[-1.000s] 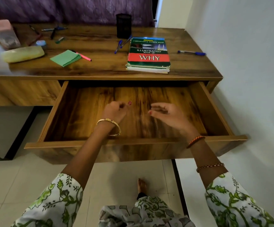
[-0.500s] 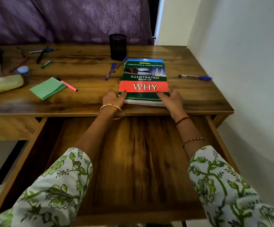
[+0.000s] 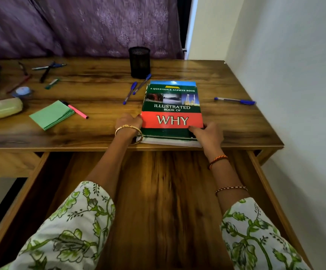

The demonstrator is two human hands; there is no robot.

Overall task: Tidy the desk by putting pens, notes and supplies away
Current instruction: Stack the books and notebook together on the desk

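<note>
The book (image 3: 171,111) is lying flat near the front edge of the desk (image 3: 99,131), on top of what looks like a thinner white booklet, its long axis running away from the person and its short near edge sitting just above the open drawer (image 3: 164,201). Both hands are bracketing that near end. The left hand (image 3: 129,122) is gripping the book's left edge, its fingers curling against the cover's side, and the right hand (image 3: 207,133) is gripping the book's near right corner with fingertips lying on the red band. Whether the fingers are reaching under the lower booklet too is hard to tell, since the hands are hiding the underside. Neither hand is nearer; the book is sitting squarely between them. The drawer is lying directly on the person's side of the book, so the coming move is probably a lift and a straight pull toward the body, down into it.
</note>
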